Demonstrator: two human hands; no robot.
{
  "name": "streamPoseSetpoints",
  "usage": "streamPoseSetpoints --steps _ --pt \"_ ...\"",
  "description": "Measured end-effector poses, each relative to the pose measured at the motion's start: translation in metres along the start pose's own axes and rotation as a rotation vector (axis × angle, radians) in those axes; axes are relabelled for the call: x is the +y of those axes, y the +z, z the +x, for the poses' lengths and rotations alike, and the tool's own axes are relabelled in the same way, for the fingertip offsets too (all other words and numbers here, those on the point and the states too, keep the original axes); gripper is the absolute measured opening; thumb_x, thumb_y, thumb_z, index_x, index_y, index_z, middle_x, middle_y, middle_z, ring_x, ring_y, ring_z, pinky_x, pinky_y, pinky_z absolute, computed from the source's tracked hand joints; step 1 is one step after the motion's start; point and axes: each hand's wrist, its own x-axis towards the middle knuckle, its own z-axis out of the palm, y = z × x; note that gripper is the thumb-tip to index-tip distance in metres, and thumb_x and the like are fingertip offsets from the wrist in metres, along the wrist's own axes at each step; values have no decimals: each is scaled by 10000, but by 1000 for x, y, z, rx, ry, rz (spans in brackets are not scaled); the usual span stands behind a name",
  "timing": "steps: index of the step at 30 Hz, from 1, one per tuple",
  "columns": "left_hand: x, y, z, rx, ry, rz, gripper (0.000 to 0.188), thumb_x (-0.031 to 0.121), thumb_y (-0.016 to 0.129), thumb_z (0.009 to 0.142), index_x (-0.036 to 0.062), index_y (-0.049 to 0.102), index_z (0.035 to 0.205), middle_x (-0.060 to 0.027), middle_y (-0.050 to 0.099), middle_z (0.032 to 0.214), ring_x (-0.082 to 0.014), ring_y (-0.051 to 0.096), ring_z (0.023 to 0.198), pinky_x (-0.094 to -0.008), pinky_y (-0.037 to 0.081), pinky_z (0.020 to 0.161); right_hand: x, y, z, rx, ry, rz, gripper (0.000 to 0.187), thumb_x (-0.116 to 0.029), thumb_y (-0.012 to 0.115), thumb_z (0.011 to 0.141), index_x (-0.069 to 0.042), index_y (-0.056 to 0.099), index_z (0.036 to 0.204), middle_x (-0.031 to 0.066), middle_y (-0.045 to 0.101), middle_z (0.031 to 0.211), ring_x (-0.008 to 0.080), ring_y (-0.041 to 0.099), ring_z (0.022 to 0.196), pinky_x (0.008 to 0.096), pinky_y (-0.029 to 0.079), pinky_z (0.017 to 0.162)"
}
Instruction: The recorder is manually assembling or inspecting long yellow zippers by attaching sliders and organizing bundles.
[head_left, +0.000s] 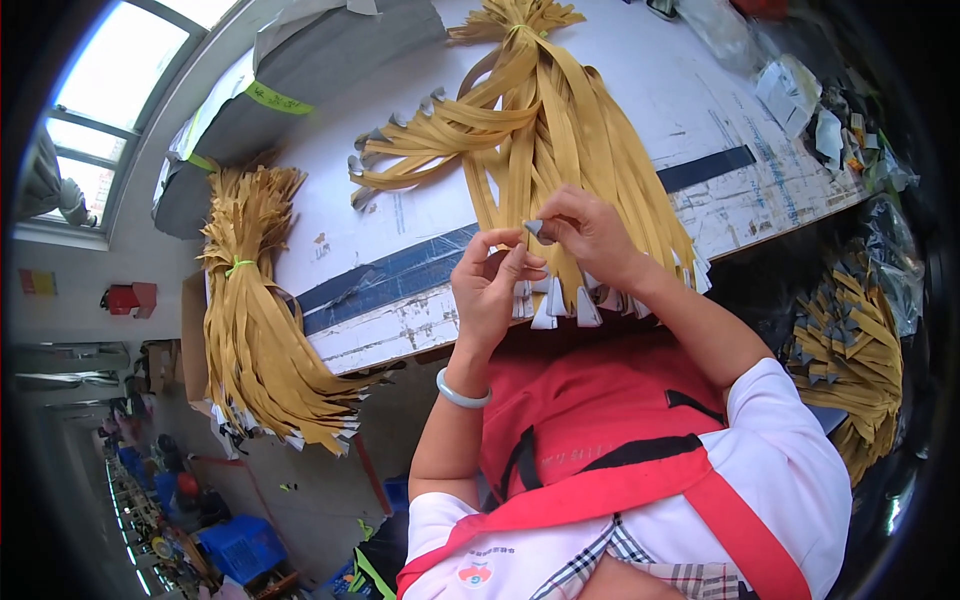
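Right now a small grey triangular tip (535, 227) at the end of one tan strap sits pinched at the fingertips of the right hand (590, 235), thumb and forefinger narrow on it. The left hand (490, 285) is just beside it, fingers curled in and nearly touching the same strap a little lower. It probably steadies the strap, though whether it truly grips cannot be told, since the palm hides the contact. Both hands are raised off the surface, over the near edge of the table (700, 110), likely so the one strap is separated from the rest and the tip faces up to the eye.

That strap belongs to the big tan bundle (545, 120) fanned out on the table, tied with a green band at its far end, loose ends pointing near. Its grey tips (560, 310) hang over the near table edge, just below the hands (handy for picking one at a time). A few straps curl off to the left side of the bundle.

On the left wrist is a pale bangle (462, 392). Below is a red apron (600, 420) over a white shirt.

Further out: a second tied bundle (255, 320) hangs off the table's left end, a third bundle (850, 360) lies low at right. A dark tape stripe (400, 265) runs across the tabletop. Grey sheet stock (330, 60) is at far left, clear bags (800, 90) at far right, a window (110, 110) at left.
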Motion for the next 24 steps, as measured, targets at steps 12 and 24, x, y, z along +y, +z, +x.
streamPoseSetpoints --steps 12,24 --pt "-1 -16 -6 -144 358 788 102 -40 650 880 -8 559 912 -156 567 824 -320 596 717 -375 472 624 -7 -6 -11 -277 393 466 141 -141 657 972 -15 635 913 -18 613 801 52 550 698 222 461 641" --pt "46 -115 6 423 304 705 172 82 650 959 4 624 1110 -38 626 943 -100 586 806 -252 512 738 0 -22 -21 -208 431 338 191 -170 678 957 -19 602 868 -6 564 764 78 524 688 243 448 635"
